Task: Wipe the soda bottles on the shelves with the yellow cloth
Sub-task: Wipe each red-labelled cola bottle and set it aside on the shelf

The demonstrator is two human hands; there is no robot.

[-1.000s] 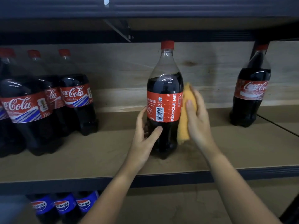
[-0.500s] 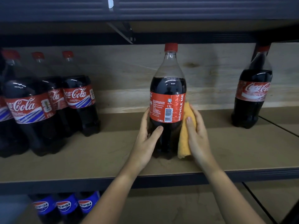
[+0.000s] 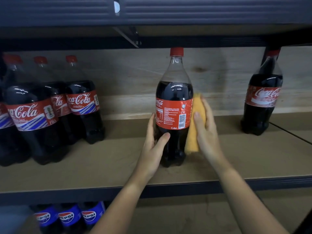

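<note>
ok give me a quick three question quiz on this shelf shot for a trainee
1. True or false: the yellow cloth is pressed against the side of the centre Coca-Cola bottle by the right hand.
2. Multiple choice: what is the left hand doing? A) holding the lower part of the centre bottle B) lifting a Pepsi bottle C) hanging free of everything
3. Fill in: the bottles on the shelf below have blue labels reading ____.

Key: 1 true; 2 A; 3 Pepsi
</note>
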